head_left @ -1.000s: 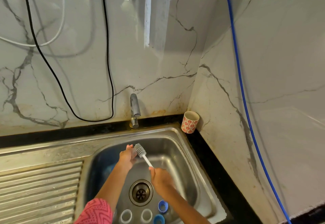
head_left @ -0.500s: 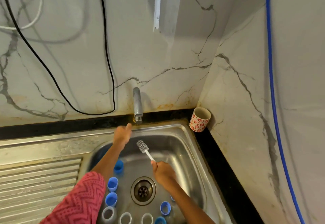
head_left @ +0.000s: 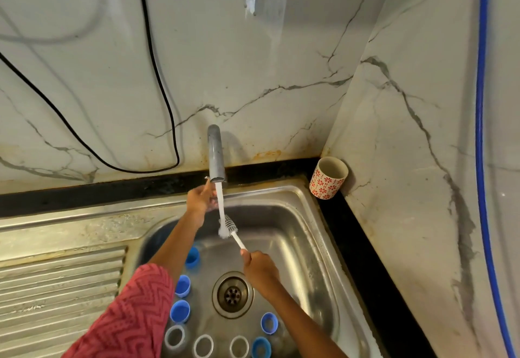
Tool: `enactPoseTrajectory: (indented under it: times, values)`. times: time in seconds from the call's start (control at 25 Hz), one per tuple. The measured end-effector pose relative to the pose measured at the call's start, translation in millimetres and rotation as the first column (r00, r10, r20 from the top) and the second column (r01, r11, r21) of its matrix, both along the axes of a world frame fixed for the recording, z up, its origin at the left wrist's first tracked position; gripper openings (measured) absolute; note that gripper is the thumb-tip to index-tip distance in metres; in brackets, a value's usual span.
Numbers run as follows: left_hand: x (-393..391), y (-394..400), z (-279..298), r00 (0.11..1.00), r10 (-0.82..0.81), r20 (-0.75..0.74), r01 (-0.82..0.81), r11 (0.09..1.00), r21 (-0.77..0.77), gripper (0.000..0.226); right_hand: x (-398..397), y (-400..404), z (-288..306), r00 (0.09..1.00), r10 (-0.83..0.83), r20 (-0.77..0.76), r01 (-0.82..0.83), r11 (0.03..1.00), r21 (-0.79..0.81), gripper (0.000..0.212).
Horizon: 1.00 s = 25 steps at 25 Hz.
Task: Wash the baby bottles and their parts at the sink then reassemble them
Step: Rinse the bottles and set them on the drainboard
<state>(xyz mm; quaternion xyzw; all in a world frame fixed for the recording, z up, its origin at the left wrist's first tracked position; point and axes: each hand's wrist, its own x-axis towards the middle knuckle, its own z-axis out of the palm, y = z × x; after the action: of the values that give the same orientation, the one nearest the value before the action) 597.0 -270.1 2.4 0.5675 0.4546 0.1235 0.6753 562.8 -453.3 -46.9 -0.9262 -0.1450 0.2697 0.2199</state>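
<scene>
Head view is showing the right hand (head_left: 260,269) gripping a brush (head_left: 231,229) under running water while the left hand (head_left: 200,198) is reaching at the tap (head_left: 216,158), grip unclear; scrubbing bottles (head_left: 203,346) likely follows.

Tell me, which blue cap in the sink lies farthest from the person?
The blue cap beside the left forearm, highest along the sink's left wall. The other blue ones sit lower, nearer the drain or the bottom edge.
</scene>
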Motion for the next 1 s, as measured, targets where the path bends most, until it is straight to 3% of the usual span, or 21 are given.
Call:
enactPoseTrajectory:
  times: [0.12,0.24,0.36,0.52,0.64,0.88,1.0]
  values:
    - [-15,-21,-43,0.995,0.007,-0.097,-0.042,0.929,-0.369,0.020,-4,-7,-3,1.000,-0.021,-0.012,0.020,0.999,-0.034,0.053]
    - [-20,-41,-68,0.995,-0.037,-0.094,-0.017,0.858,-0.513,0.030,-2,-22,-3,0.998,-0.062,0.013,0.063,0.993,-0.101,0.052]
    - [-17,-57,-72,0.994,-0.083,-0.074,0.030,0.841,-0.540,0.032,0,-33,-2,0.996,-0.080,0.027,0.083,0.991,-0.100,0.054]
    - [-25,-49,-75,0.991,0.110,-0.075,-0.133,0.806,-0.576,0.033,-6,-30,0,1.000,-0.003,0.008,0.004,0.998,-0.068,0.055]
    - [-41,-26,-75,0.970,0.217,-0.110,-0.242,0.818,-0.522,0.031,-11,-13,4,0.998,0.070,-0.004,-0.070,0.995,-0.065,0.054]
    - [-43,-29,-68,0.996,0.011,-0.093,-0.057,0.856,-0.513,0.037,-4,-10,16,0.997,0.078,0.025,-0.077,0.996,-0.051,0.054]
    - [-44,-50,-67,0.992,-0.116,-0.042,0.083,0.880,-0.468,0.041,-2,-34,12,0.993,0.074,-0.091,-0.076,0.997,-0.018,0.053]
